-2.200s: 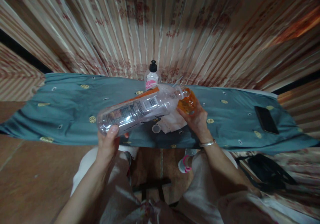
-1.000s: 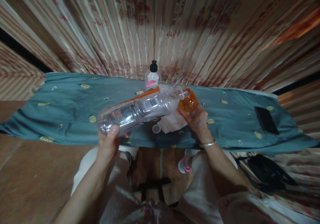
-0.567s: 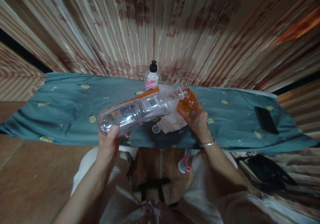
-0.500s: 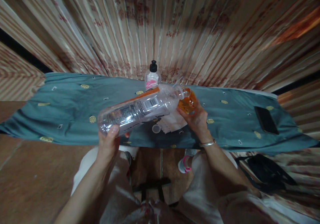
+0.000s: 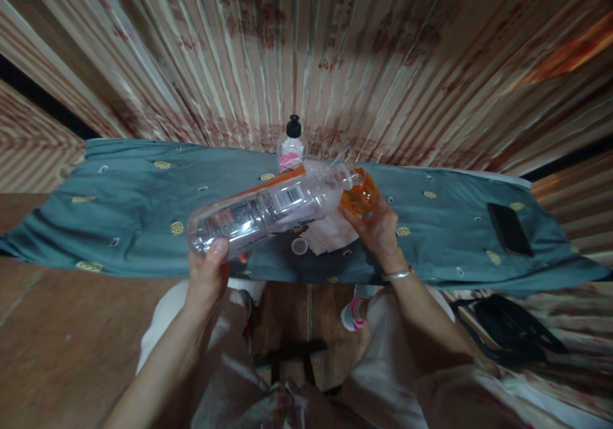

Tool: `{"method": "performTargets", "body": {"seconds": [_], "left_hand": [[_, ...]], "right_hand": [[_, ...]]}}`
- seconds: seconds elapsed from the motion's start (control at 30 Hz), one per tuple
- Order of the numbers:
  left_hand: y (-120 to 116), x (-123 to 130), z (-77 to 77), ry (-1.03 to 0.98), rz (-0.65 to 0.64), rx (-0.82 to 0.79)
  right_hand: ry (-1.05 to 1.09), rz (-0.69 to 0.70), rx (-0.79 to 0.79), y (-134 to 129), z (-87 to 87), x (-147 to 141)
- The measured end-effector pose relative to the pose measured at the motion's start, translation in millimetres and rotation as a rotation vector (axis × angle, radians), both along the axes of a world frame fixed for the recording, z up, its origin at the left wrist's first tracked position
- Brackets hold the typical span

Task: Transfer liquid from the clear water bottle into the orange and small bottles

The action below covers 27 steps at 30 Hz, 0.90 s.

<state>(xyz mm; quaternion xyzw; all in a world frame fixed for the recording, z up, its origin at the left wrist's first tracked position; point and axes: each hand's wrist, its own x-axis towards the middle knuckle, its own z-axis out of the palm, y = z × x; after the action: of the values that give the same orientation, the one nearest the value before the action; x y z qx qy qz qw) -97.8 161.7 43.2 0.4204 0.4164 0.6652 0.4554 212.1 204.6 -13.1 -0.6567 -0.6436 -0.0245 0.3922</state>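
While the left hand [image 5: 209, 274] grips the base of the clear bottle [image 5: 249, 217] slantwise over the cloth-covered table [image 5: 129, 215], the right hand [image 5: 380, 228] is wrapped around an amber-looking cup [image 5: 357, 200] at the clear bottle's mouth. Beyond the clear bottle stands a black-topped dispenser [image 5: 292, 151]; on its near side lie a crumpled tissue [image 5: 335, 234] and a small round cap [image 5: 299, 246], and well to its right, a dark phone [image 5: 509, 229].

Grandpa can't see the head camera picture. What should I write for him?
A bare left hand holds a large clear bottle tilted, its mouth at an orange see-through cup in the right hand. A small white cap and pale paper lie on teal cloth below; behind stands a black-topped bottle, and a black phone lies at right.
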Motion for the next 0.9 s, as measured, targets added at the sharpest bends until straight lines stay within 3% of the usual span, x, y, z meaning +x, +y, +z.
{"method": "performTargets", "body": {"seconds": [0.9], "left_hand": [[-0.1, 2.0, 3.4, 0.012, 0.002, -0.029]], "right_hand": [[0.028, 0.009, 0.001, -0.2, -0.6, 0.7]]}}
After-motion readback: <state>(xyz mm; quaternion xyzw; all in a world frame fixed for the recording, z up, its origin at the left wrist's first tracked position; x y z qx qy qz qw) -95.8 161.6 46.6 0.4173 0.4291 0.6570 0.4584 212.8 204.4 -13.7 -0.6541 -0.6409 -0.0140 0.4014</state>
